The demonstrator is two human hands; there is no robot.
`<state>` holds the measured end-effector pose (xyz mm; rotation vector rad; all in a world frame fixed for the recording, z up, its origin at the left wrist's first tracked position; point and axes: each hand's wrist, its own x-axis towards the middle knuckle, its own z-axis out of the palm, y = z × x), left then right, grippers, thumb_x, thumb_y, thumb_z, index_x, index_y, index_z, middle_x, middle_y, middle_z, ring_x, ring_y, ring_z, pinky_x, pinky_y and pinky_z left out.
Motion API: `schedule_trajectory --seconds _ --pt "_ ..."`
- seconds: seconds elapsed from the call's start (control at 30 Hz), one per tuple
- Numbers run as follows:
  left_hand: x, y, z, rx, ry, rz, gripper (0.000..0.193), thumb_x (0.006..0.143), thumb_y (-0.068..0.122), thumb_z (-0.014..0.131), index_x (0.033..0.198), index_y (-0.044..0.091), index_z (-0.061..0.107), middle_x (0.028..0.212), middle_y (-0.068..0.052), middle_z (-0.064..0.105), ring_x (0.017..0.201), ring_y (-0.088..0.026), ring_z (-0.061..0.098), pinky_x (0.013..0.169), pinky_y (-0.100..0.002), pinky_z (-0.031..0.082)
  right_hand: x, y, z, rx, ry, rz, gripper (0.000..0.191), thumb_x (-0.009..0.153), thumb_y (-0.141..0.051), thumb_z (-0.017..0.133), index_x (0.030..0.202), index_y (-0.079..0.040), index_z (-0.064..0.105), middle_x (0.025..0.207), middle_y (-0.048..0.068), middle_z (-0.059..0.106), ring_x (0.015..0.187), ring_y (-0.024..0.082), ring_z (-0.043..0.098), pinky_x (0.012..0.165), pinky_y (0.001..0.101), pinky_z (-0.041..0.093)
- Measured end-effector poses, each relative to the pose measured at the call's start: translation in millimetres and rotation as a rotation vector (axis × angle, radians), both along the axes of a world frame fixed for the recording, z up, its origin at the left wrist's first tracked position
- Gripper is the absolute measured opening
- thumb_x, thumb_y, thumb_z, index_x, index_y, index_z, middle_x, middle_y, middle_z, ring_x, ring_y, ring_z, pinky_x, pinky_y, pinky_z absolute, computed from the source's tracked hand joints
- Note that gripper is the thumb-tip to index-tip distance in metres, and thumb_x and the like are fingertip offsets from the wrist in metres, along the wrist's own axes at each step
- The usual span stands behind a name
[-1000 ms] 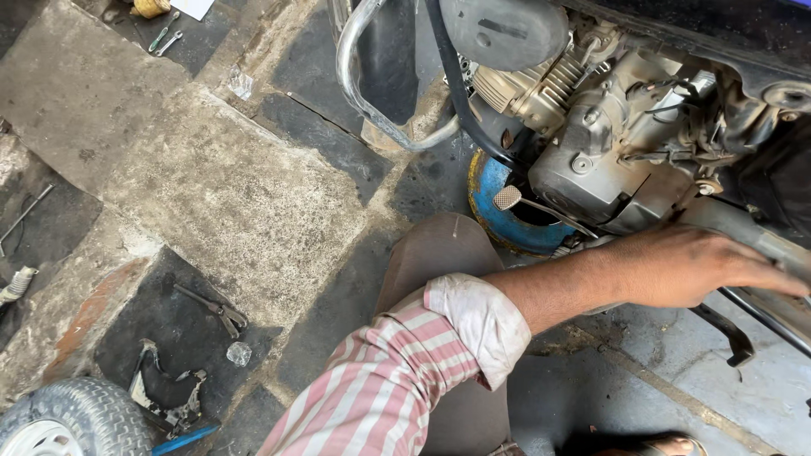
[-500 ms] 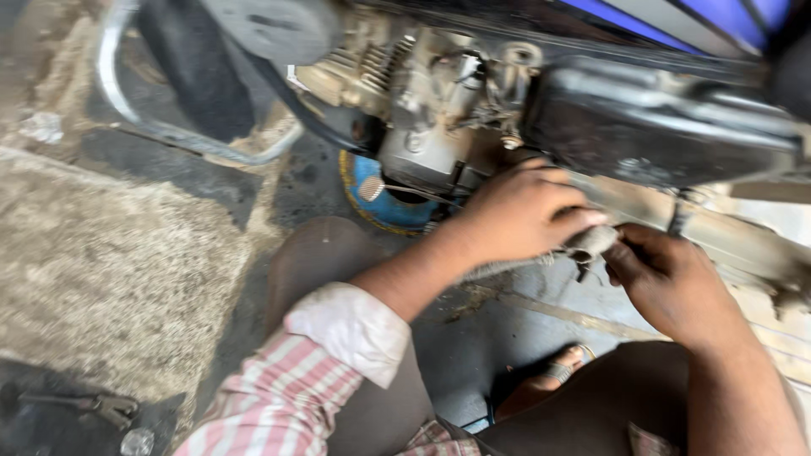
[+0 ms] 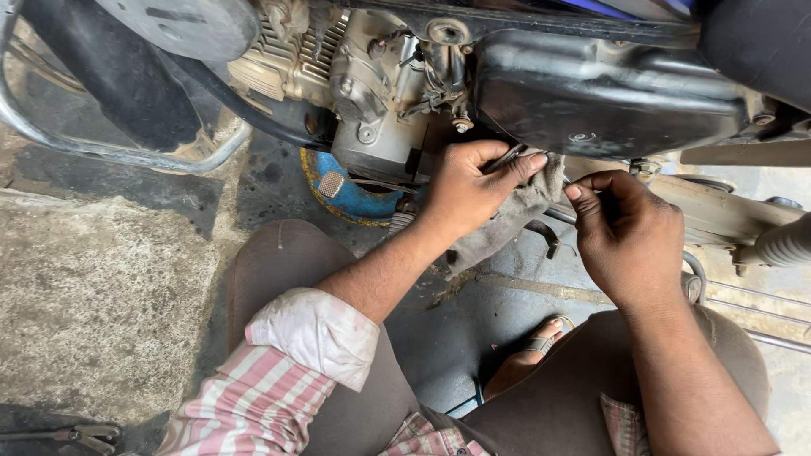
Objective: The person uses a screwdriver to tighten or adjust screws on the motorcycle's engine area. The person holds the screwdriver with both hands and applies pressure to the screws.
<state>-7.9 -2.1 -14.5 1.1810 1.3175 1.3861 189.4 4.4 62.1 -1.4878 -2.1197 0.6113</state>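
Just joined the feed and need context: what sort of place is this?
Probably a roadside or open-air motorcycle repair spot: a motorcycle engine sits just above rough, stained paving, the left hand holds a grimy rag, and pliers lie on the ground.

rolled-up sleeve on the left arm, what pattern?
Pink-and-white stripes on the sleeve, with a plain whitish turned-back cuff. Head view, lower left.

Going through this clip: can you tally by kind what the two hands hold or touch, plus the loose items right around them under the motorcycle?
Hands: 2, left hand and right hand
Rags: 1, grey rag in the left hand
Thin metal parts: 1, metal piece pinched by the left fingers
Blue pans: 1, blue pan under the engine
Total: 5, engine not counted
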Motion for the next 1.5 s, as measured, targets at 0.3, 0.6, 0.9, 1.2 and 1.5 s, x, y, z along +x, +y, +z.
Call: schedule_trajectory --seconds 0.3,0.6,0.9,1.2,1.5 --pt "6 12 -28 -0.201 0.017 0.037 0.026 0.09 0.03 0.082 0.085 0.005 0.081 0.067 0.002 0.072 0.059 -0.004 0.059 0.055 -0.024 0.047 -4 12 -11 0.026 -0.248 0.004 0.023 0.1 -0.032 0.078 0.104 -0.009 0.077 0.073 0.008 0.073 0.057 0.021 0.069 0.057 0.035 0.053" --pt "19 7 -26 0.002 -0.093 0.028 0.025 0.096 0.03 0.076 0.105 0.007 0.08 0.085 -0.001 0.079 0.076 -0.002 0.064 0.069 -0.023 0.054 3 12 -15 0.049 -0.125 -0.005 0.025 0.102 -0.031 0.079 0.101 -0.006 0.075 0.076 0.008 0.074 0.063 0.018 0.07 0.06 0.0335 0.053" --pt "31 2 -11 0.075 0.025 -0.008 0.028 0.102 0.033 0.071 0.107 0.007 0.079 0.081 -0.002 0.076 0.072 -0.006 0.063 0.065 -0.025 0.052 4 7 -6 -0.058 -0.044 -0.079 0.025 0.106 -0.029 0.074 0.101 -0.004 0.072 0.067 0.008 0.069 0.051 0.016 0.065 0.052 0.0319 0.048" --pt "32 2 -2 -0.044 0.113 -0.019 0.029 0.1 0.034 0.069 0.1 0.007 0.079 0.074 -0.005 0.074 0.065 -0.009 0.063 0.059 -0.028 0.053 10 9 -13 0.029 -0.04 -0.007 0.022 0.107 -0.025 0.072 0.105 -0.004 0.072 0.08 0.01 0.073 0.062 0.015 0.068 0.058 0.0332 0.054" --pt "36 17 -26 -0.146 -0.088 0.113 0.023 0.095 0.03 0.072 0.098 0.009 0.079 0.08 -0.003 0.079 0.068 -0.011 0.073 0.065 -0.028 0.06 11 22 4 -0.119 -0.379 0.097 0.028 0.1 -0.034 0.071 0.106 -0.007 0.075 0.081 0.016 0.077 0.069 0.03 0.073 0.068 0.0407 0.056"
